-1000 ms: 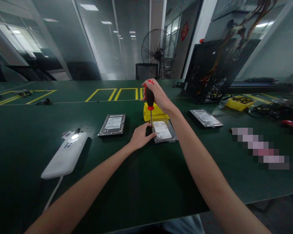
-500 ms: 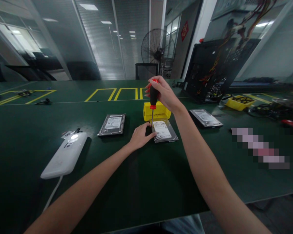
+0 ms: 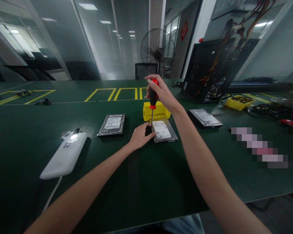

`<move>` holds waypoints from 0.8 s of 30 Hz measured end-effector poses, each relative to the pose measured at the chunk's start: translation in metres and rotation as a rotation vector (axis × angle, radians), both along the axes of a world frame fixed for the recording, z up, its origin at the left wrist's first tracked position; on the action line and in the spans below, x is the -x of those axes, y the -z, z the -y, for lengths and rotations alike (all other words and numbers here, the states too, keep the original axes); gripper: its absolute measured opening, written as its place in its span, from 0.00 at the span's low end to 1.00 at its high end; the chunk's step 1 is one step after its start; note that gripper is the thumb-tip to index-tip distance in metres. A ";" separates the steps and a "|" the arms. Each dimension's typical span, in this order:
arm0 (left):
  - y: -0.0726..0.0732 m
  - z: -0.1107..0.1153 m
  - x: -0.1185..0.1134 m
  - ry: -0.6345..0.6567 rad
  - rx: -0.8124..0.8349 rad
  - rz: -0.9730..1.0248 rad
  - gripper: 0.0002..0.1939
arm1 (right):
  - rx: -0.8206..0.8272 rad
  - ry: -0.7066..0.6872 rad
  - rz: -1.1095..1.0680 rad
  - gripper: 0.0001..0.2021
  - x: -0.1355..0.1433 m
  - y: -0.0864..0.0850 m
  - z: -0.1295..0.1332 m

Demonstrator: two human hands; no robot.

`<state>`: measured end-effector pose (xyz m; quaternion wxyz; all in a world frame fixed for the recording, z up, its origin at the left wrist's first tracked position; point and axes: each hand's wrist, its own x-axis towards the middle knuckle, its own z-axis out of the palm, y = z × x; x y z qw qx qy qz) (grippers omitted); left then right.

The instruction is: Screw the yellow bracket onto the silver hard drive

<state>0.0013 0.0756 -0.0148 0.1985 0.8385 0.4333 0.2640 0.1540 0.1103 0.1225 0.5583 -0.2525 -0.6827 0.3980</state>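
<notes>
One screwdriver [image 3: 152,99] upright in right fingers [image 3: 151,77], hard drive [image 3: 163,130] below

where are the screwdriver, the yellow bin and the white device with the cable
screwdriver [image 3: 152,97], head view, black part of the handle
yellow bin [image 3: 158,116], head view, its wall
white device with the cable [image 3: 65,158], head view, middle of its top face

There is one view, and it looks from the head of the person, forward and down over the table [image 3: 127,169]. The hands [image 3: 158,94] are near, at the middle. The near edge of the table crosses the bottom of this view; beyond its far edge the camera sees the fan [image 3: 157,48] and the glass wall [image 3: 100,39].
</notes>
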 end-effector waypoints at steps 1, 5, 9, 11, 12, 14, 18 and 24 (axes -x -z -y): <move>0.001 0.000 0.000 0.004 -0.006 0.002 0.25 | -0.004 -0.014 0.004 0.19 0.001 -0.001 0.000; 0.001 -0.001 0.000 0.007 -0.009 0.000 0.26 | -0.013 -0.081 -0.011 0.21 0.002 -0.001 -0.001; -0.001 0.001 0.001 0.001 0.005 -0.013 0.26 | 0.029 -0.085 -0.004 0.21 0.000 0.000 -0.005; -0.002 0.002 0.001 -0.009 0.015 -0.023 0.27 | 0.039 -0.085 -0.026 0.22 -0.002 0.001 -0.007; -0.002 0.002 0.001 -0.012 0.018 -0.028 0.27 | 0.042 -0.085 -0.039 0.22 -0.003 0.001 -0.007; -0.003 0.002 0.000 -0.014 0.020 -0.034 0.27 | 0.045 -0.090 -0.060 0.22 -0.003 0.002 -0.007; -0.002 0.002 0.000 -0.011 0.024 -0.032 0.26 | 0.052 -0.086 -0.064 0.21 0.000 0.003 -0.005; 0.000 0.000 0.001 -0.006 0.022 -0.026 0.27 | 0.052 -0.056 -0.043 0.22 0.003 0.004 -0.003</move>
